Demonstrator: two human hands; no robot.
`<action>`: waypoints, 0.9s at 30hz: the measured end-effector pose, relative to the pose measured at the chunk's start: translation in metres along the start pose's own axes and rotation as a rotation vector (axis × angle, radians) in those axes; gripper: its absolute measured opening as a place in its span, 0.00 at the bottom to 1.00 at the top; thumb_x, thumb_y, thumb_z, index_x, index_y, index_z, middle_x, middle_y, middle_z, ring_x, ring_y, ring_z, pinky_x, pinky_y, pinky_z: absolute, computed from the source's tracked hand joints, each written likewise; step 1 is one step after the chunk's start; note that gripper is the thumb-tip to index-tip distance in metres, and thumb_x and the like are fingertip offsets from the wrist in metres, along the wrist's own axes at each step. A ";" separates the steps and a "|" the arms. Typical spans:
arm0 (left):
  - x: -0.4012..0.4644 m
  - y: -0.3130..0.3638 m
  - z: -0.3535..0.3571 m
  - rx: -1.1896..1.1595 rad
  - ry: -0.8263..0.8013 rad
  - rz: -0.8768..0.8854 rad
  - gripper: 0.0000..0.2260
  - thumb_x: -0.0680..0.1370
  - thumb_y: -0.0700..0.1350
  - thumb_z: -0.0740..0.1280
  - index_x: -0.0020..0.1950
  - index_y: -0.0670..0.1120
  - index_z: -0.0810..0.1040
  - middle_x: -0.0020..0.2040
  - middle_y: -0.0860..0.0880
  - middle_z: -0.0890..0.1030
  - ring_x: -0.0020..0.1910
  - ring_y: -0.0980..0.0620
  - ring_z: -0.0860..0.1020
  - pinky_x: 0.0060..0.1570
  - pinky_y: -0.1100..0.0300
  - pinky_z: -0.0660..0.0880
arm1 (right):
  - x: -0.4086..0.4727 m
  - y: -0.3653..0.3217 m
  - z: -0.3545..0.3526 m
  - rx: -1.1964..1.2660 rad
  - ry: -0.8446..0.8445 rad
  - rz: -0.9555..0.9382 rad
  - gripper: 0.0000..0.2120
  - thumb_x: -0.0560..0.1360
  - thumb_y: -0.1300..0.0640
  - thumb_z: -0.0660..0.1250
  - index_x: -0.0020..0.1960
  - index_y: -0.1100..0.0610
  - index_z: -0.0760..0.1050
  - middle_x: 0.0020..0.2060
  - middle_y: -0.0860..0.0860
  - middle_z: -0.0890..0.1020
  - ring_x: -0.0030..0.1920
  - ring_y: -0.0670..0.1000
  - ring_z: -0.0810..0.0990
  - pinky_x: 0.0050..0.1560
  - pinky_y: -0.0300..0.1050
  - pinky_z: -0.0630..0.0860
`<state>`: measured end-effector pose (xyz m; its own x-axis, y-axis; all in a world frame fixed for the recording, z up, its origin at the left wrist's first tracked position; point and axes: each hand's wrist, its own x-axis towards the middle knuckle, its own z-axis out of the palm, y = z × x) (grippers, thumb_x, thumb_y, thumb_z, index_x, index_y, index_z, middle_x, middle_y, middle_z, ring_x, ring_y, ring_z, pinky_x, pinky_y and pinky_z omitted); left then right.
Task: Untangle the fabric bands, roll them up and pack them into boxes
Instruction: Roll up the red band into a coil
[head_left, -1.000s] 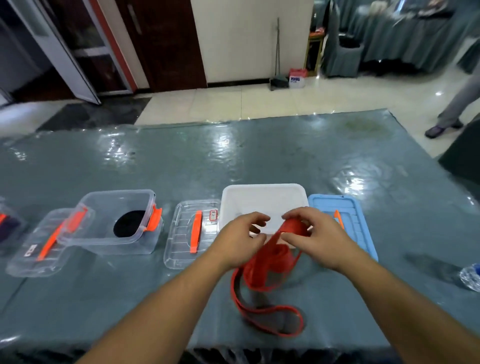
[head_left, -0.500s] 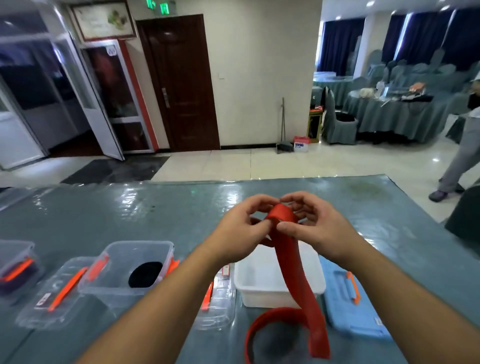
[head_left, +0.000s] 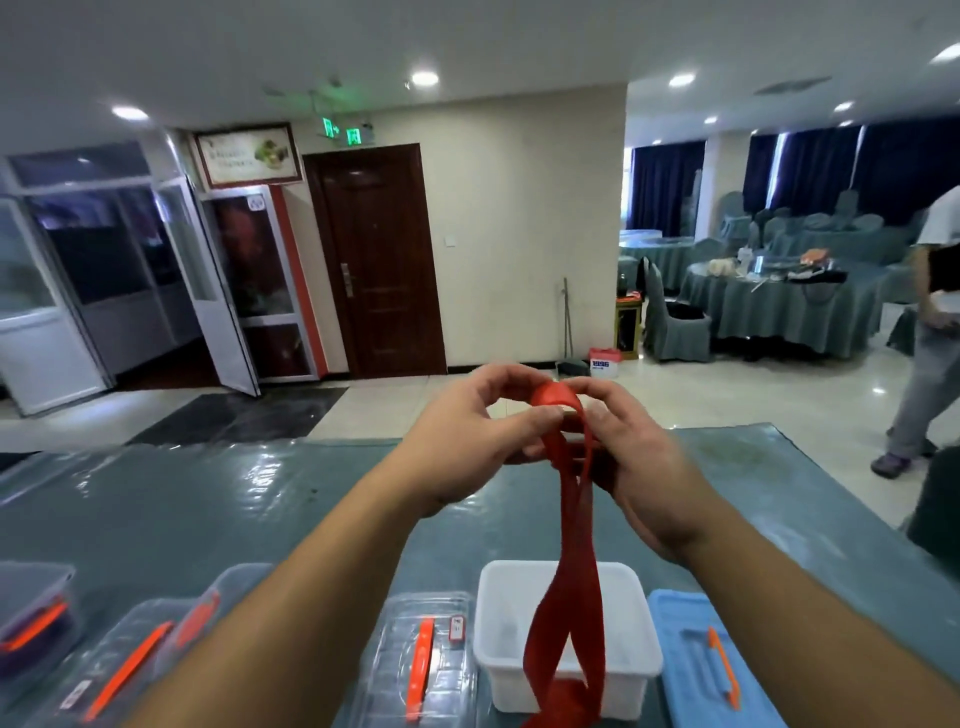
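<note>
Red band (head_left: 569, 561), one, hangs doubled from both raised hands: left hand (head_left: 470, 436) and right hand (head_left: 631, 457) pinch its top fold. Rolling well probably needs flat, even turns. Below them: one white box (head_left: 644, 649), one blue lid (head_left: 675, 670), clear lid (head_left: 395, 670) on the worktop (head_left: 208, 509).

Matt red cloth band (head_left: 571, 613), glossy tablecloth (head_left: 208, 509)

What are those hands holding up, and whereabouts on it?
A red fabric band, pinched at its top fold by both the left hand and right hand.
</note>
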<state>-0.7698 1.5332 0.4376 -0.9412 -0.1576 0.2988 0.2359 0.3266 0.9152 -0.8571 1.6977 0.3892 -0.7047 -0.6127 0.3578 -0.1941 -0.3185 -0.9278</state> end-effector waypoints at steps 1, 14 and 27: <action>0.001 0.007 -0.001 0.032 0.006 0.009 0.13 0.78 0.45 0.75 0.62 0.49 0.80 0.58 0.50 0.82 0.45 0.48 0.87 0.50 0.54 0.84 | 0.003 -0.004 0.002 0.016 0.013 0.022 0.20 0.78 0.39 0.61 0.63 0.48 0.78 0.53 0.60 0.86 0.54 0.61 0.85 0.59 0.56 0.80; 0.000 0.061 -0.033 0.448 -0.126 0.199 0.18 0.79 0.38 0.73 0.65 0.56 0.82 0.56 0.59 0.85 0.55 0.62 0.82 0.57 0.67 0.79 | 0.019 -0.042 0.017 0.088 0.125 0.171 0.15 0.84 0.48 0.63 0.53 0.57 0.81 0.33 0.52 0.74 0.32 0.49 0.70 0.39 0.47 0.69; 0.021 0.080 -0.041 1.055 -0.038 0.684 0.10 0.77 0.47 0.73 0.59 0.53 0.86 0.49 0.63 0.81 0.55 0.62 0.76 0.54 0.72 0.72 | 0.017 -0.066 0.014 -0.170 -0.108 -0.021 0.17 0.76 0.46 0.69 0.60 0.55 0.82 0.51 0.57 0.87 0.51 0.57 0.86 0.60 0.53 0.82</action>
<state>-0.7609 1.5175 0.5278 -0.7135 0.3584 0.6021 0.3857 0.9183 -0.0896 -0.8469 1.6980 0.4581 -0.6237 -0.6841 0.3782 -0.3270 -0.2111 -0.9211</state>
